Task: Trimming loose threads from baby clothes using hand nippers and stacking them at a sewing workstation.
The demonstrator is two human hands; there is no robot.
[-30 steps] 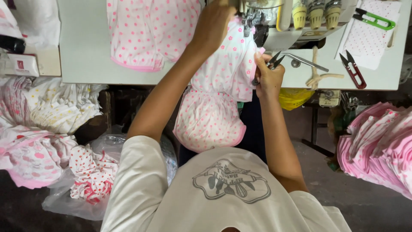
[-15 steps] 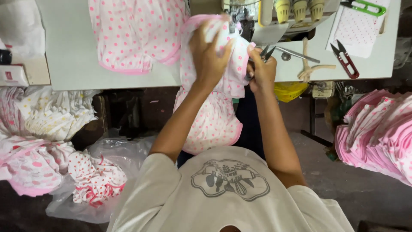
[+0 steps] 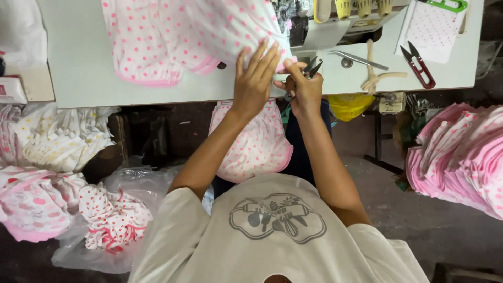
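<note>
My left hand lies flat with spread fingers on a white garment with pink dots at the front edge of the pale sewing table. Part of that garment hangs down over my lap. My right hand is closed around small thread snips, their tips pointing up beside the fabric's pink hem, just left of the sewing machine.
Red-handled snips and a dotted fabric piece lie on the table's right side. Stacked pink garments sit at right. White and pink dotted garments pile up at left, some in a clear plastic bag.
The garment has been pulled further up onto the table. My left hand moved from gripping bunched fabric to pressing flat on it; my right hand with the snips stayed near the hem.
</note>
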